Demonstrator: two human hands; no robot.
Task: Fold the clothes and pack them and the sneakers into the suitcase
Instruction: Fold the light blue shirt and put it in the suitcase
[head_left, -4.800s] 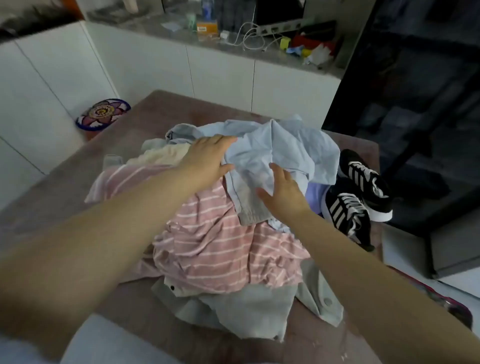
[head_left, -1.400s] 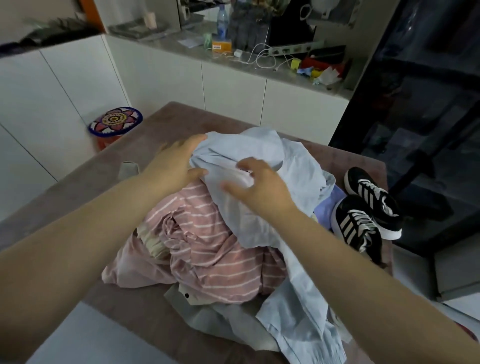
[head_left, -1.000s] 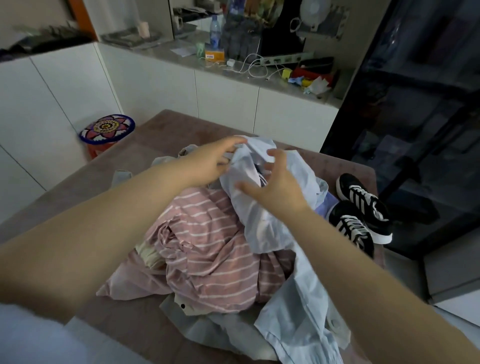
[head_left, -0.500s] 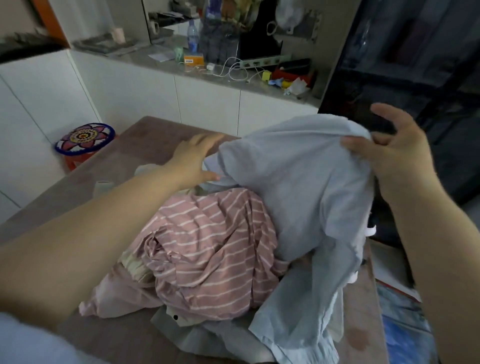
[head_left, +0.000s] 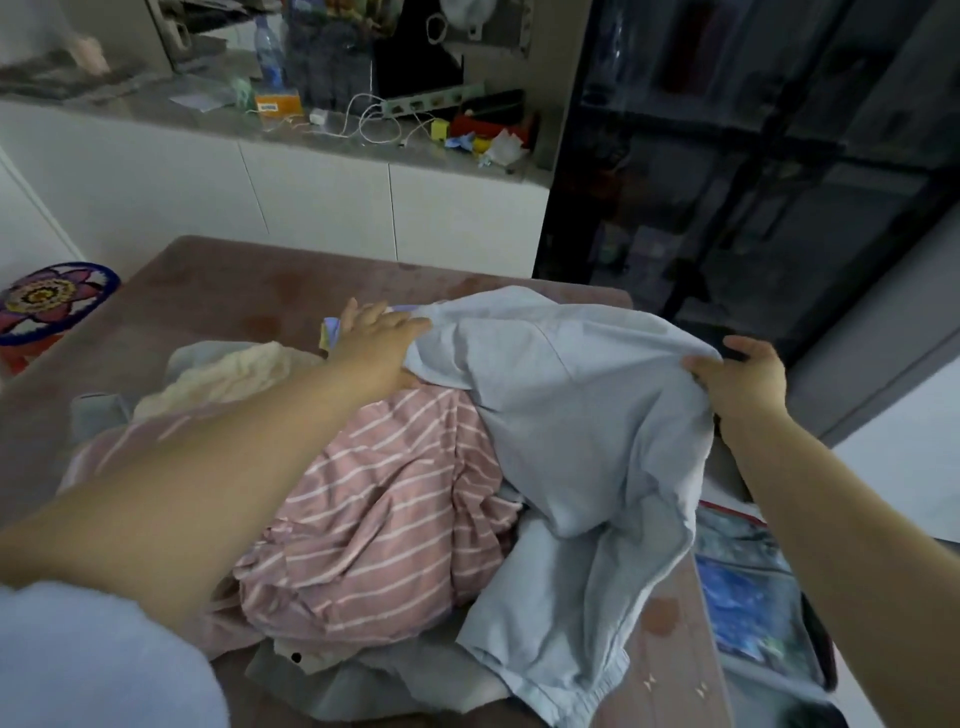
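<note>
Two hands (head_left: 379, 340) (head_left: 740, 382) on blue shirt (head_left: 582, 415); suitcase (head_left: 820, 642) alongside, perhaps blue cloth inside

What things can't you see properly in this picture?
- Sneakers: none show in the head view; the held-up light blue shirt may hide them.
- Suitcase: mostly hidden by the table edge and right arm.
- Grey garment: buried under the pink striped shirt.
- Left hand: grip or press? Its underside is hidden.
- Counter clutter: too small, blurred.

Bare tabletop (head_left: 218, 291) beyond clothes heap (head_left: 374, 499)
</note>
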